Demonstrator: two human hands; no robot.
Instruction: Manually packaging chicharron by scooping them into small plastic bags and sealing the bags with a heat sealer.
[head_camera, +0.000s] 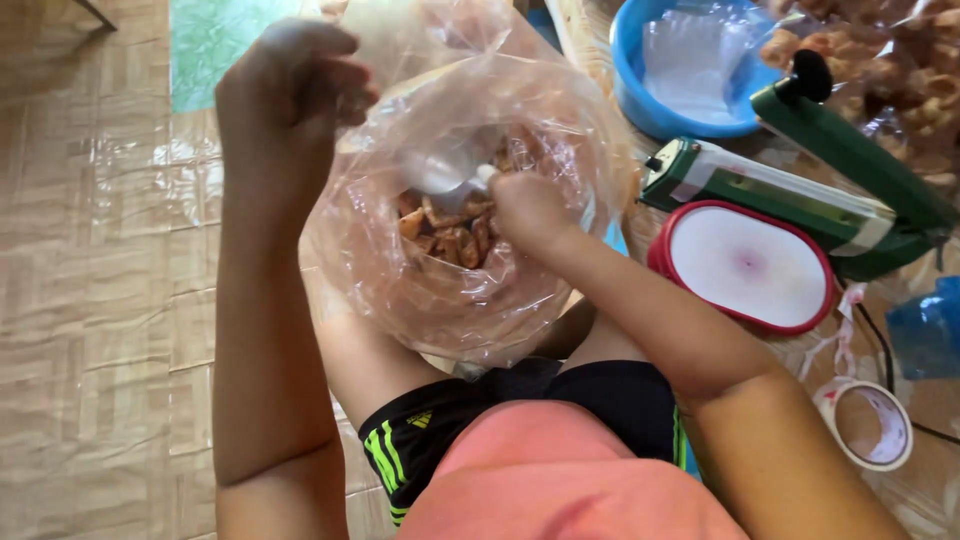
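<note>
Clear plastic bag (450, 290) of brown snacks (450, 232) is being pinched at its rim by left hand (295, 85) fingers; right hand (528, 208) is gripping a white scoop (445, 172) inside, fingers curled.

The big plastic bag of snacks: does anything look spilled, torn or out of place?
Nothing stands out. The plastic bag looks intact, held open by the left hand while the right hand reaches inside among the brown snack pieces. No pieces show on the floor mat.
</note>
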